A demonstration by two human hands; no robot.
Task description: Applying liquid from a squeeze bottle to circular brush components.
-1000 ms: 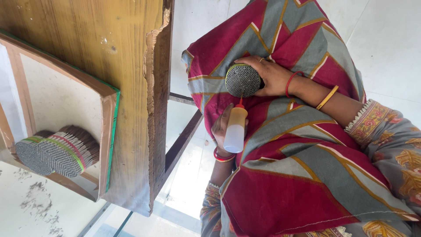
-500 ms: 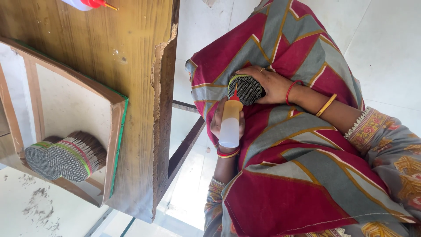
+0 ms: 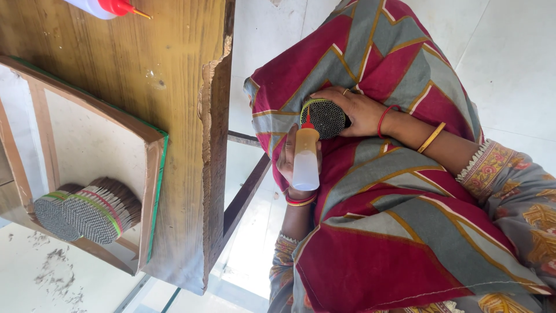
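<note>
Round bundle of thin tubes (image 3: 325, 117) rests on the lap, right hand (image 3: 359, 111) fingers curled around it. Left hand (image 3: 289, 165) fingers clamp a squeeze bottle (image 3: 306, 161), red nozzle touching the bundle. Similar bundles (image 3: 87, 210) lie in a wooden tray (image 3: 152, 174) on the worktop (image 3: 116, 64).

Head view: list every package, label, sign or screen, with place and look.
Squeeze bottle, in the left hand: translucent white, orange neck, red nozzle beside the round bundle gripped by the right hand.
Second bottle, far end of the wooden table: white, red cap.
No labels, signs or screens show.
</note>
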